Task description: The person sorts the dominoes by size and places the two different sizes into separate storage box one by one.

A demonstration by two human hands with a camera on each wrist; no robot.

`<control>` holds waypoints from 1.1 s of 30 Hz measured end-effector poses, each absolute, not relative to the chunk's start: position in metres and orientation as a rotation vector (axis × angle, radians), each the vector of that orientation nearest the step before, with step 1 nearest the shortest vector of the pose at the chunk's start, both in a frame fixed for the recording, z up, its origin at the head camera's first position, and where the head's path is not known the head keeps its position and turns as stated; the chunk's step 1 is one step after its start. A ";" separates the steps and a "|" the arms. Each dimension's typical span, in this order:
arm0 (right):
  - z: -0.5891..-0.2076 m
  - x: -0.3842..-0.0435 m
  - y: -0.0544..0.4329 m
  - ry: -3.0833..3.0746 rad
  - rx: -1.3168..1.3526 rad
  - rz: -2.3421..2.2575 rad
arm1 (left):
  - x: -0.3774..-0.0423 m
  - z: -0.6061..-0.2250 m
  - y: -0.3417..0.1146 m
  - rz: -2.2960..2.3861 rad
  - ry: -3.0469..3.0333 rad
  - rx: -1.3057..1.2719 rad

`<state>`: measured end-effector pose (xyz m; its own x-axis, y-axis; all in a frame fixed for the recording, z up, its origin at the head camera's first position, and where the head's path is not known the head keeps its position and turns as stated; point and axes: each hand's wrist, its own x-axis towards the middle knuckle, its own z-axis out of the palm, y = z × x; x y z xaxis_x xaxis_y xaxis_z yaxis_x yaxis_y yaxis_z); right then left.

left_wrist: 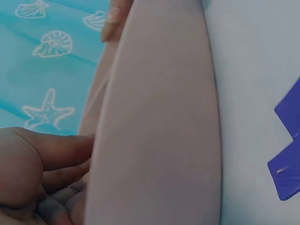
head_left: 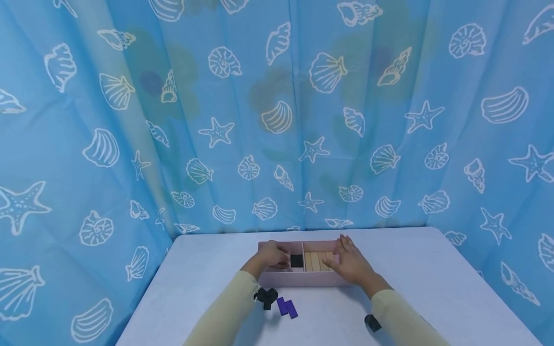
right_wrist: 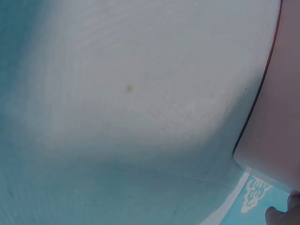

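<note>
A pink divided box [head_left: 305, 279] sits at the far middle of the table. My left hand [head_left: 272, 254] reaches over its left compartment with bent fingers. In the left wrist view the thumb [left_wrist: 65, 152] and fingers dip behind the box's wall, which hides the fingertips; I cannot tell whether they hold anything. Beside this hand, against the divider, lies a black square piece [head_left: 296, 261]. Light wooden strips [head_left: 318, 262] lie side by side in the right compartment. My right hand [head_left: 352, 263] rests over the box's right end, fingers extended.
Two flat purple pieces [head_left: 291, 309] lie on the white table [head_left: 207, 269] in front of the box, close to the left wrist's black camera mount [head_left: 266, 296]. Another black mount [head_left: 372, 323] is at the right wrist. A blue shell-patterned curtain [head_left: 242, 120] hangs behind the table.
</note>
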<state>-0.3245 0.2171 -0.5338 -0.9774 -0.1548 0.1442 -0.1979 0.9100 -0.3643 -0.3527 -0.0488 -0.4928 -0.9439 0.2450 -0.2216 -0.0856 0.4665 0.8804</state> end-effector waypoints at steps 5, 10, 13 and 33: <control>-0.531 -0.324 0.219 -2.936 0.286 0.550 | -0.349 -0.480 -0.053 1.524 2.361 0.182; -0.526 -0.327 0.220 -2.937 0.291 0.527 | -0.350 -0.470 -0.059 1.517 2.381 0.171; -0.525 -0.327 0.220 -2.945 0.289 0.538 | -0.348 -0.467 -0.062 1.515 2.386 0.160; -0.538 -0.327 0.217 -2.961 0.297 0.532 | -0.311 -0.469 -0.081 1.534 2.398 0.286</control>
